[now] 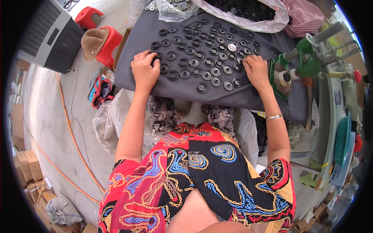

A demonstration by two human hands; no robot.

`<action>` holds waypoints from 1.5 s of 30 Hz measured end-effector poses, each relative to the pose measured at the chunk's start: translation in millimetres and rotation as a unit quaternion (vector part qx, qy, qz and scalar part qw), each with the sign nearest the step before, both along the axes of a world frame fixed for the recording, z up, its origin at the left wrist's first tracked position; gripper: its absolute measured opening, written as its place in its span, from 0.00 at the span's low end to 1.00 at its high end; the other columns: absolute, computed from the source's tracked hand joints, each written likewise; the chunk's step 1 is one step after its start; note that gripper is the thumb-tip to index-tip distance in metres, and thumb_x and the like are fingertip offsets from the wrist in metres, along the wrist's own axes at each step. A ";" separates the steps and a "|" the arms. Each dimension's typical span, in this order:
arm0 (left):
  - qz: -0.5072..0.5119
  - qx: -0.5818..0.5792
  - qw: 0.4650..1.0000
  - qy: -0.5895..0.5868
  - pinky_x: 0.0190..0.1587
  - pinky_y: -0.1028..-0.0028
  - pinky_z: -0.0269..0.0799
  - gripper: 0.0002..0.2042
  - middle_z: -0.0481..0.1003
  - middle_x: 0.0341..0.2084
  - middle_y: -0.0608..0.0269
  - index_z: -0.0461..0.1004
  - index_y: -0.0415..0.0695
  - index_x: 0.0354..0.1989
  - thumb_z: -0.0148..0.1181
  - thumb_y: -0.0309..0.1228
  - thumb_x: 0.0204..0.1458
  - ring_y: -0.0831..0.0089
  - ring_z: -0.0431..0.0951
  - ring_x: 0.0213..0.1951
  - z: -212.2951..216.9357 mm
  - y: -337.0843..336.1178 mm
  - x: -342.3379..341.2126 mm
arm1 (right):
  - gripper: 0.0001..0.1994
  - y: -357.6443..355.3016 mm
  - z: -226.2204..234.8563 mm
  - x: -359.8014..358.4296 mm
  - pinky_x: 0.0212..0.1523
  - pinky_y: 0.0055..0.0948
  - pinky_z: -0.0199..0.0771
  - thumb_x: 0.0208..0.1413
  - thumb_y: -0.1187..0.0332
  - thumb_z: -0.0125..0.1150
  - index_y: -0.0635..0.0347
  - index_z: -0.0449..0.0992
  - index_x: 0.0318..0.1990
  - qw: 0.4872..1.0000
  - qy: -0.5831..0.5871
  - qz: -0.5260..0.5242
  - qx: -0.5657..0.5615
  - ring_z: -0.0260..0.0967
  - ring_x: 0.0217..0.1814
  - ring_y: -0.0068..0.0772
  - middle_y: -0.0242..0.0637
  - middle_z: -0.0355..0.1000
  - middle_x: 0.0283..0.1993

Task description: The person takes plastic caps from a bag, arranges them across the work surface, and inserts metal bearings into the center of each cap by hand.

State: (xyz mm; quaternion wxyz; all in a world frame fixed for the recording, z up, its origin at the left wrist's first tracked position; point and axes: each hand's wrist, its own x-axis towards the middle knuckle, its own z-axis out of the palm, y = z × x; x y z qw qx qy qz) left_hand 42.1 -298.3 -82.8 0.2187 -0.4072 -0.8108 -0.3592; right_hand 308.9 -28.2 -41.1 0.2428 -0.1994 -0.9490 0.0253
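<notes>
Several black round ring-shaped discs (202, 58) lie in rows on a dark grey cloth (136, 50) spread over a table. One white disc (232, 47) sits among them. My left hand (144, 70) rests on the cloth at the left end of the rows, fingertips curled over a black disc. My right hand (255, 70) lies at the right end of the rows, fingers bent down onto the discs there. A silver bracelet (274, 116) circles my right wrist.
A clear bag of black discs (248, 13) and a smaller bag (175, 7) lie at the far edge. A green hand press (307, 62) stands to the right. Red stools (110, 42) with a tan hat (93, 40) and a grey cooler (50, 35) stand left.
</notes>
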 end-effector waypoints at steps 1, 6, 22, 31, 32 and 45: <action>0.003 -0.004 1.000 0.002 0.51 0.63 0.63 0.10 0.77 0.42 0.57 0.79 0.43 0.35 0.62 0.29 0.43 0.60 0.72 0.48 0.1 -0.2 0.1 | 0.03 -0.7 0.5 0.1 0.43 0.39 0.62 0.50 0.71 0.59 0.55 0.77 0.32 1.000 0.006 -0.003 0.006 0.68 0.43 0.39 0.32 0.72 0.35; -0.006 0.002 1.000 -0.003 0.51 0.64 0.63 0.10 0.77 0.42 0.57 0.79 0.43 0.35 0.62 0.29 0.42 0.60 0.72 0.48 -0.6 -2.2 2.7 | 0.08 -5.7 17.3 14.2 0.39 0.40 0.67 0.49 0.70 0.61 0.57 0.78 0.37 0.997 0.016 -0.013 -0.076 0.69 0.39 0.44 0.38 0.71 0.34; -0.011 0.056 0.998 -0.003 0.41 0.60 0.66 0.06 0.77 0.32 0.56 0.77 0.44 0.23 0.58 0.28 0.34 0.57 0.74 0.39 4.8 4.2 2.2 | 0.17 -39.2 20.4 42.6 0.47 0.44 0.67 0.44 0.76 0.61 0.66 0.72 0.45 0.990 -0.101 0.047 -0.084 0.65 0.46 0.58 0.55 0.65 0.44; 0.013 0.046 0.997 -0.053 0.49 0.62 0.61 0.10 0.75 0.41 0.58 0.78 0.43 0.33 0.59 0.27 0.40 0.61 0.69 0.50 1.2 -6.0 13.8 | 0.12 -54.1 28.4 39.6 0.33 0.40 0.63 0.39 0.82 0.59 0.68 0.70 0.35 0.991 -0.069 0.068 -0.087 0.65 0.35 0.53 0.49 0.62 0.34; 0.010 0.052 0.997 -0.048 0.49 0.62 0.61 0.10 0.75 0.41 0.58 0.78 0.43 0.33 0.59 0.27 0.40 0.61 0.69 0.50 1.1 -7.4 13.5 | 0.12 -53.2 25.4 40.6 0.33 0.40 0.63 0.39 0.82 0.59 0.68 0.70 0.35 0.991 -0.070 0.072 -0.086 0.65 0.35 0.53 0.49 0.62 0.34; 0.016 0.055 0.997 -0.054 0.51 0.61 0.61 0.12 0.74 0.43 0.59 0.78 0.44 0.36 0.60 0.27 0.40 0.61 0.69 0.50 -0.5 -1.5 12.1 | 0.06 -25.0 14.3 43.3 0.28 0.23 0.62 0.42 0.85 0.56 0.66 0.68 0.29 0.951 -0.018 0.035 -0.306 0.60 0.25 0.20 0.30 0.62 0.23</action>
